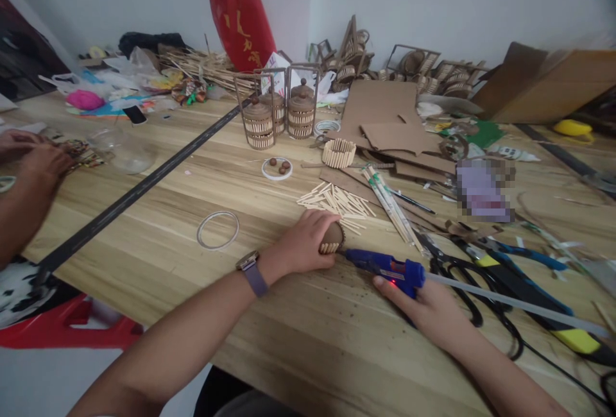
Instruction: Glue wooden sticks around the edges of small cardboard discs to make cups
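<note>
My left hand (308, 242), with a watch on its wrist, grips a small round brown piece (332, 237) that has short pale sticks along its lower side. My right hand (423, 305) is wrapped round a blue glue gun (385, 267), whose red light glows and whose nozzle points at the sticks on the round piece. A long pale glue stick (514, 305) juts out of the gun's back. Just beyond my left hand lies a loose pile of short pale sticks (337, 199). Behind the pile stands a ring of upright sticks (339, 153).
Scissors (469, 282) and pliers (529, 253) lie at the right. Finished stick baskets (301, 112), cardboard (380, 106) and a red bag (240, 19) are at the back. Rings (218, 230) lie left of centre. Another person's hands (38, 157) work at the far left.
</note>
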{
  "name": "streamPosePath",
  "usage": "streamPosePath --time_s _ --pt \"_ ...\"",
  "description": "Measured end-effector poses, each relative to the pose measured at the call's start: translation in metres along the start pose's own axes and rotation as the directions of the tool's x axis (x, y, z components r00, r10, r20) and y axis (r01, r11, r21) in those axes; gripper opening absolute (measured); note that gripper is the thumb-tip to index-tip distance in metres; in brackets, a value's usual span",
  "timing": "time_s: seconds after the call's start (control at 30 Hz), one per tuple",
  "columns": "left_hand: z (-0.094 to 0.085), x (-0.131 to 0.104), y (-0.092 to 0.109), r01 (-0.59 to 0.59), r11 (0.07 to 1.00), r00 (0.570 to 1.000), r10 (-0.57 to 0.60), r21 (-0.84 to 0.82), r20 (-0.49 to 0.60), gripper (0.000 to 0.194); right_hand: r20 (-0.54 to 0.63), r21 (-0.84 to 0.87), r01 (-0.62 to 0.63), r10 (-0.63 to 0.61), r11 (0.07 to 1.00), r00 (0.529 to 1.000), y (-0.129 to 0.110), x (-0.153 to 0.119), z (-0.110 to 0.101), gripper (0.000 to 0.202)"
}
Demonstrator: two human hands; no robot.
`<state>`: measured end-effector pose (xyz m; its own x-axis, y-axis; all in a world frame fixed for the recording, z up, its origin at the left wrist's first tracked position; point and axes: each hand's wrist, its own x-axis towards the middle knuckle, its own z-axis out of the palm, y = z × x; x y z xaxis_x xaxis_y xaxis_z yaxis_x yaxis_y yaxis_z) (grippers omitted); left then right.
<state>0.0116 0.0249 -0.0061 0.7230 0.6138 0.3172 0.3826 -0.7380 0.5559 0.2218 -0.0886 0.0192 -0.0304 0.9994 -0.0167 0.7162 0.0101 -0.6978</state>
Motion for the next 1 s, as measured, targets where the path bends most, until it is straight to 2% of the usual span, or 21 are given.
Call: streamPosePath --time_s 1.0 --pt "0.0019 -0.0008 -0.0018 -0.018 1.000 1.000 0.018 0.003 -0.015 0.069 -0.012 -0.032 0.003 -0.004 0.999 1.000 0.0007 -0.0009 0.0007 0.043"
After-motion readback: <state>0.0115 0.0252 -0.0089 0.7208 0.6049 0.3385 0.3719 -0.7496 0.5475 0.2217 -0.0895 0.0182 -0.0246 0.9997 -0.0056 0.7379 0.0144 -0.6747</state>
